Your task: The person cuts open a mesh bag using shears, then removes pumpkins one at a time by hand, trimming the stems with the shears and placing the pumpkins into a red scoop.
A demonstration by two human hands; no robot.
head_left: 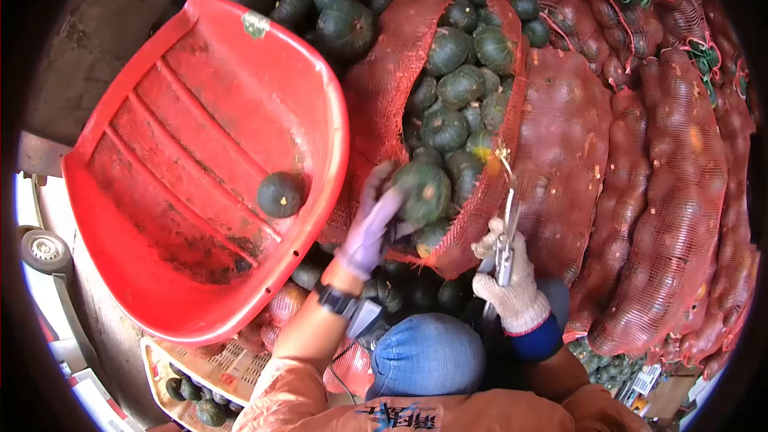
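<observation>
My left hand (373,224), in a purple glove with a dark wristband below it, holds a round green squash (422,194) from its left side; both are motion-blurred. That squash is over the lower opening of a red mesh sack (376,88) filled with green squashes (445,129). To the right of the opening, my right hand (512,280), in a white knitted glove, is closed round metal shears (504,250), their blades pointing up. The shears' tips are near the sack's edge.
A large red plastic scoop (334,136) at the left holds one squash (281,194). Loose squashes (345,29) lie behind it. Full red mesh sacks (668,216) line the right side. A yellowish crate (232,370) with squashes is at the lower left. A blue cloth-covered shape (428,354) is at bottom centre.
</observation>
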